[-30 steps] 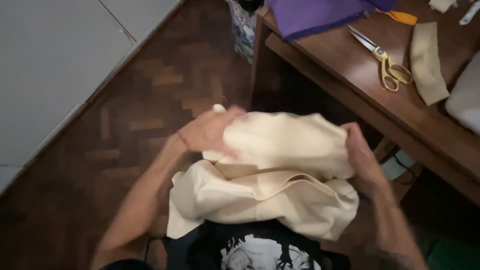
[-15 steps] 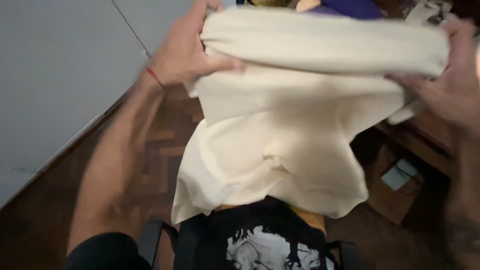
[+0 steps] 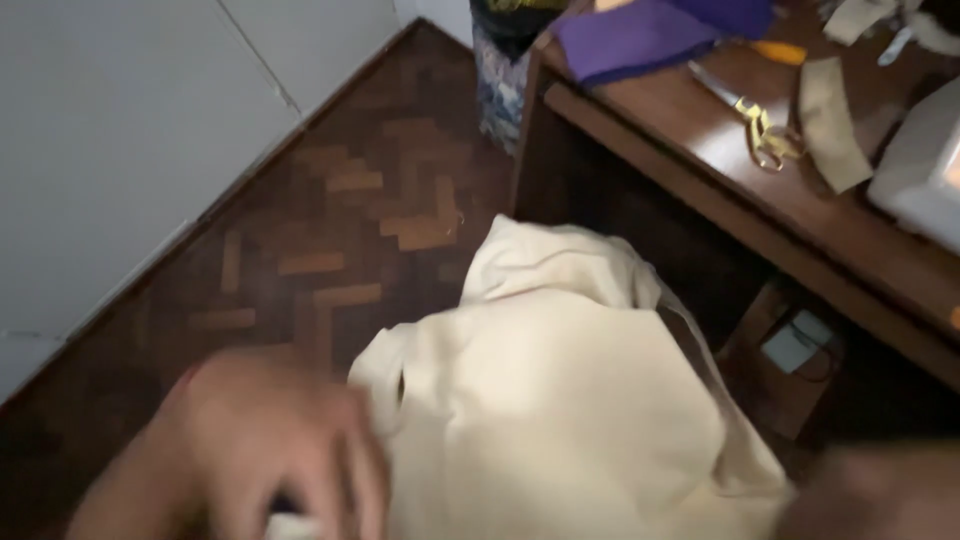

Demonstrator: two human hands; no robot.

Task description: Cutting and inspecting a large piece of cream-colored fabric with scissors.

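Two hands | left hand (image 3: pixel 265 450) on cream cloth (image 3: pixel 560 400) | peak points away

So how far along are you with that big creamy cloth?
Done: nothing on it looks finished from here; the cream fabric is one loose, rumpled bundle. In hand: the left hand grips its near edge, and the right hand, blurred at the corner, touches its other side. Left: the gold-handled scissors and a tan fabric strip lie untouched on the wooden desk.
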